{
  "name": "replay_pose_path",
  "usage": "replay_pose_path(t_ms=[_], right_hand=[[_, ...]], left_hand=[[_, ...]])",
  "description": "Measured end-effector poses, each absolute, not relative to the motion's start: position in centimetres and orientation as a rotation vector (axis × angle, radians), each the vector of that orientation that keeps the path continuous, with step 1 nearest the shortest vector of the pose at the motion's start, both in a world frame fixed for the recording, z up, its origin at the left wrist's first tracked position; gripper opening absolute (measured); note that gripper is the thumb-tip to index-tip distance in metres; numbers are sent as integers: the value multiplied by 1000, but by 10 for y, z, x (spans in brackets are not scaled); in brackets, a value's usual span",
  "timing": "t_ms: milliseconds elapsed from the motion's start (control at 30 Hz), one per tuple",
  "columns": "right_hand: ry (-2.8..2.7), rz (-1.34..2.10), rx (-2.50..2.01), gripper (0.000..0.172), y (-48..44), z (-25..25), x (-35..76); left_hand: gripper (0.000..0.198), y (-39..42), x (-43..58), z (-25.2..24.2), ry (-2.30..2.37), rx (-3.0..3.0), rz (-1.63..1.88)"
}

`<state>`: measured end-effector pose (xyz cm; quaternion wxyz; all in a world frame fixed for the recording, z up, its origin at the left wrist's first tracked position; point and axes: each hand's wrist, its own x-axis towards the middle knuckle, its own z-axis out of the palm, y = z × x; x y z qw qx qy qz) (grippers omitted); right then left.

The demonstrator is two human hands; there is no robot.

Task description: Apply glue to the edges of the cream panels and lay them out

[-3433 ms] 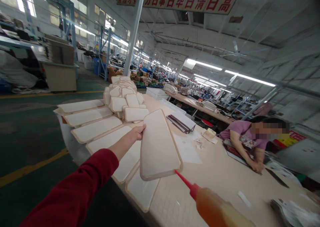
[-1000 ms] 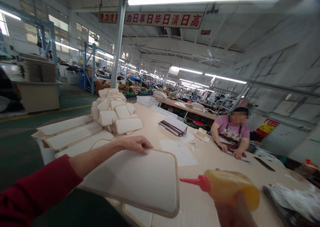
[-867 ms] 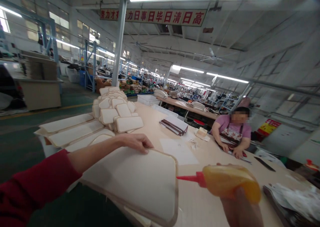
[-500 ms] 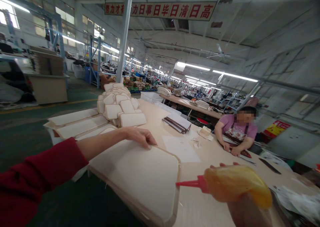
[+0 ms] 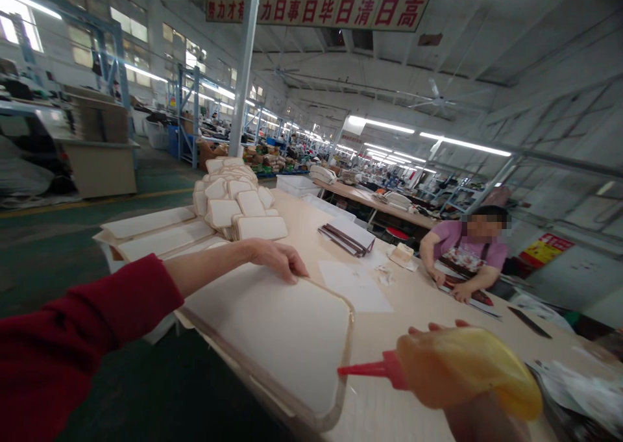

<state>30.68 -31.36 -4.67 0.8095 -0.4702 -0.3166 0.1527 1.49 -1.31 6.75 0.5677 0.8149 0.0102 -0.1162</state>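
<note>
A large white panel [image 5: 272, 331] with rounded corners and a tan border lies at the near edge of the table. Its far edge is held down by my left hand [image 5: 280, 259], with the fingers curled and pressed on the border. My right hand [image 5: 479, 406] is wrapped round a glue bottle [image 5: 467, 367] of amber liquid, tilted nearly level. The bottle's red nozzle [image 5: 367, 368] points left, and its tip is at the panel's right border. A wet-looking shine runs along part of that border.
Stacks of smaller white panels [image 5: 233, 198] stand at the left. White paper [image 5: 353, 285] and dark strips [image 5: 346, 239] lie further back on the table [image 5: 389, 328]. A co-worker [image 5: 467, 254] handles pieces across the table. A dark blade-shaped piece [image 5: 529, 322] and plastic bags [image 5: 579, 390] are at the right.
The nozzle tip has moved along the panel's right border toward me. My left hand stays on the far edge. The view has shifted slightly.
</note>
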Motion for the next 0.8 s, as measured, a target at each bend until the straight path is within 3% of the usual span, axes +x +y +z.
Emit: replay_pose_path(t_ms=[333, 567, 800], right_hand=[[-498, 326, -1080, 60, -320, -38, 308], [-477, 474, -1024, 82, -323, 14, 185], [-371, 448, -986, 80, -318, 40, 162]], left_hand=[[26, -11, 13, 68, 46, 1885, -283], [26, -9, 10, 66, 68, 1871, -278], [27, -6, 8, 64, 58, 1855, -260]])
